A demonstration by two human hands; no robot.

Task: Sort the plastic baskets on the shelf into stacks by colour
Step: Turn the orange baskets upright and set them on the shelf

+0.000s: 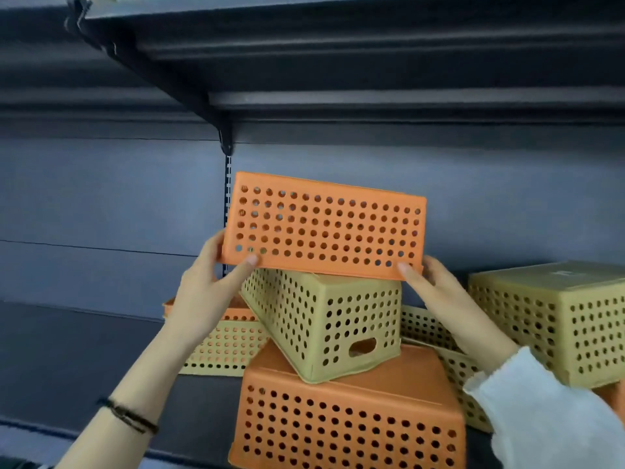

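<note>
Orange perforated basket [323, 226], gripped at both ends by left hand [203, 292] and right hand [436, 289], sits tilted above a yellow basket [324, 323] at frame centre.

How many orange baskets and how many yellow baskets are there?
Orange baskets: 3, the held one, the big front one, one at the back left.
Yellow baskets: 4, the tilted middle one, the right one, the back left one, one behind the right arm.
Total: 7
</note>
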